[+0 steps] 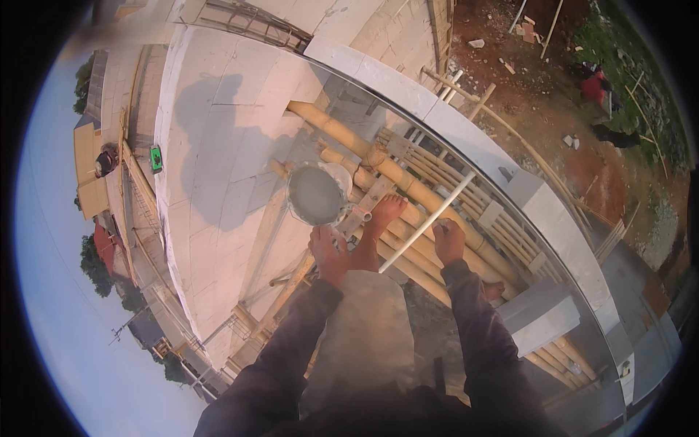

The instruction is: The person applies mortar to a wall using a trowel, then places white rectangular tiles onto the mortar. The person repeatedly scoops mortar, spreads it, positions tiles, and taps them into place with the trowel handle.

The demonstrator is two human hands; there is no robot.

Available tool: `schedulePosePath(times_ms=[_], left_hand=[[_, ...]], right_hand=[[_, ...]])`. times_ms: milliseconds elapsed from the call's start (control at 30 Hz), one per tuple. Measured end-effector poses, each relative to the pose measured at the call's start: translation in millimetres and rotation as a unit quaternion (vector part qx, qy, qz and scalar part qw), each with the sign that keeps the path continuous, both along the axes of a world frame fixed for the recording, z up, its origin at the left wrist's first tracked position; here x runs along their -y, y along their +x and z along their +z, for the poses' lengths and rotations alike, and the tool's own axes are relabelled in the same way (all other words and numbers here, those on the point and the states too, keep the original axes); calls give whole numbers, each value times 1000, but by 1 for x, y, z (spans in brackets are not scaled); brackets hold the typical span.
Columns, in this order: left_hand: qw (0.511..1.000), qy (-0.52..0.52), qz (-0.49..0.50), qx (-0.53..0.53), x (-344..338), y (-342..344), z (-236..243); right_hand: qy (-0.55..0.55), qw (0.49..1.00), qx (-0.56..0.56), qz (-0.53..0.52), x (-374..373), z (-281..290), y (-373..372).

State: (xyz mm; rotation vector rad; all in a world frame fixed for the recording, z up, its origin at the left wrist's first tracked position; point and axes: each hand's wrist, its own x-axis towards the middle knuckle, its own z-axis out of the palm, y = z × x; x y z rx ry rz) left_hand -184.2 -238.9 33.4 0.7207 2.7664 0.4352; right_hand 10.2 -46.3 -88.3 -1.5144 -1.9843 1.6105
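Note:
A round bucket (pixel 315 194) of wet grey mortar stands on the bamboo scaffold, close to the pale block wall. My left hand (pixel 331 253) is at its near rim, fingers curled against the edge. A handle with a ringed end (pixel 366 216) sticks out beside the bucket; what it belongs to is hidden. My right hand (pixel 449 240) is closed like a fist above the bamboo poles, and I cannot make out anything in it. A thin white pipe (pixel 429 221) slants just past its fingers, apparently apart from them. My bare left foot (pixel 389 210) rests on a plank near the bucket.
Bamboo poles (pixel 408 182) form the platform under my feet. A pale block wall (pixel 218 146) carries a small green object (pixel 156 159). White blocks (pixel 466 131) edge the right side, with dirt ground (pixel 502 80) far below. A loose block (pixel 546 320) lies at right. People are at left and far right.

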Motion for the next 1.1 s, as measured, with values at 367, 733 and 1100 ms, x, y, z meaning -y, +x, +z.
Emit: schedulePosePath(times_ms=[367,733,1100], left_hand=[[780,72,597,174,145,-133,-176],[668,345,563,344,195,-164,-132],[784,227,383,432,25,-94,16]], right_hand=[[-93,868,240,424,88,-37,-202],[-105,879,243,397,120,-22,-223],[-165,910,150,348,91,40,-166]])
